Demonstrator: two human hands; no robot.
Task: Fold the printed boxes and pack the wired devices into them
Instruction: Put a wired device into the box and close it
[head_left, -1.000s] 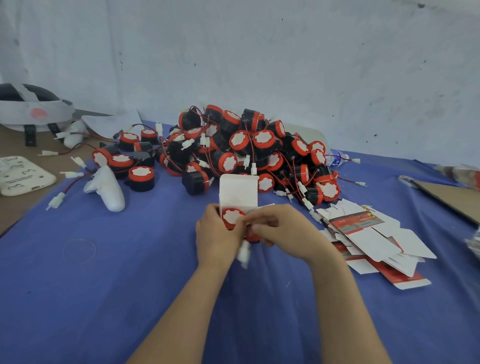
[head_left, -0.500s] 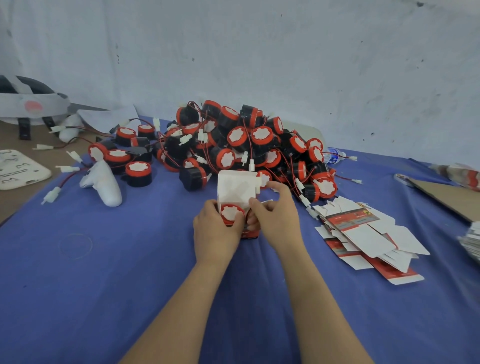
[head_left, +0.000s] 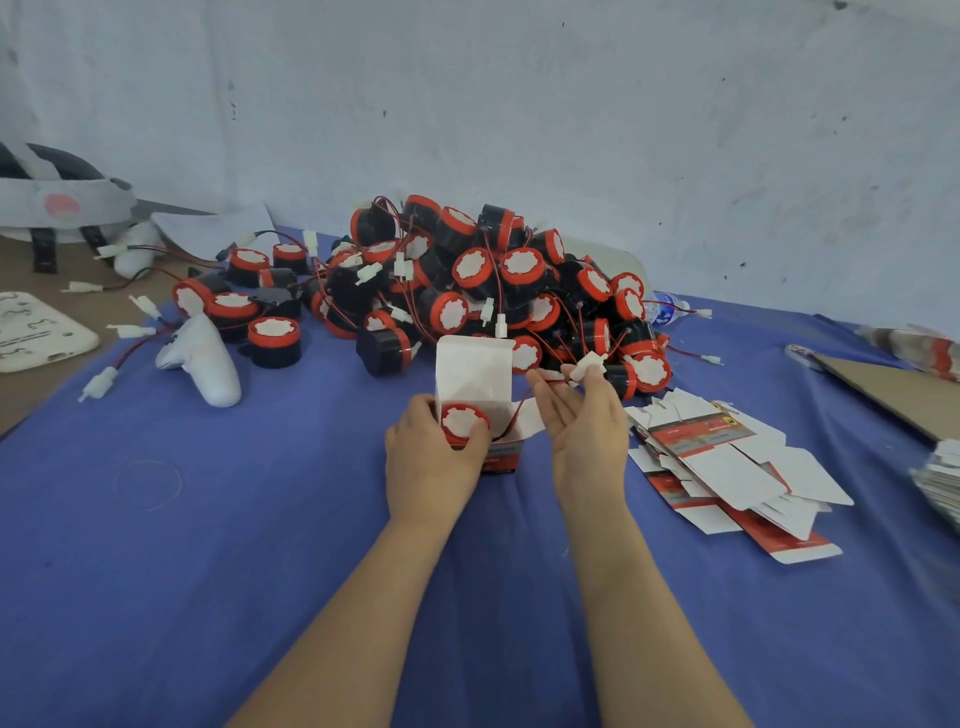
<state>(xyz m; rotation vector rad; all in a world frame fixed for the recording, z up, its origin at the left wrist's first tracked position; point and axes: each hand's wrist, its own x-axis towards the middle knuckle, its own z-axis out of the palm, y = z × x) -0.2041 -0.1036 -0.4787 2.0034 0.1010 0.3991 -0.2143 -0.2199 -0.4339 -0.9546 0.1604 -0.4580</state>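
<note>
A small printed box (head_left: 475, 374) stands open on the blue cloth, its white lid flap upright. A black and red wired device (head_left: 464, 422) sits in its mouth. My left hand (head_left: 428, 457) grips the box's left side, thumb on the device's rim. My right hand (head_left: 584, 421), just right of the box, pinches the device's white connector (head_left: 589, 362) at the end of its red wire, palm turned up. Behind the box lies a big pile of wired devices (head_left: 493, 280). Flat printed box blanks (head_left: 727, 467) lie to the right.
A white controller (head_left: 202, 358) lies on the cloth at the left, with a white headset (head_left: 57, 202) and a white tray (head_left: 31, 332) beyond it. Cardboard (head_left: 888, 389) and a stack of papers (head_left: 940, 478) sit at the right edge. A wall closes the back.
My right hand has left the box front and drawn the connector and wire up and to the right. The left hand still grips the box with the device in it.
</note>
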